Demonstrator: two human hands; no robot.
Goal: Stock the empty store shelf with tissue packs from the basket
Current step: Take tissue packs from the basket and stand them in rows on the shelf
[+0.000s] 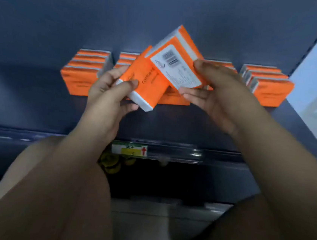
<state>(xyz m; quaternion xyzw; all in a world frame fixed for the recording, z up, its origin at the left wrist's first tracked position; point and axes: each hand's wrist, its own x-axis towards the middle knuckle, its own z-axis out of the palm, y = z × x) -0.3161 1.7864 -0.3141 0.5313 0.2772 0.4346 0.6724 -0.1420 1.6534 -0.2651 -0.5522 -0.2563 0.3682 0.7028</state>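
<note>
Bare L hand [107,92] & R hand [215,98] (forearms bare too).

Four rows of tissue packs [269,89] are set side by side on the shelf [27,101]; two more packs [148,83] are held before the middle rows, one overlapping the other.

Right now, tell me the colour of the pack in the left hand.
The pack is orange with a white end; head view.

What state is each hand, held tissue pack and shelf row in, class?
left hand: grips the logo-side pack
logo-side pack: held tilted over the shelf
right hand: grips the barcode-side pack
barcode-side pack: held tilted, label up
stocked packs: standing in rows
shelf: partly stocked
</note>
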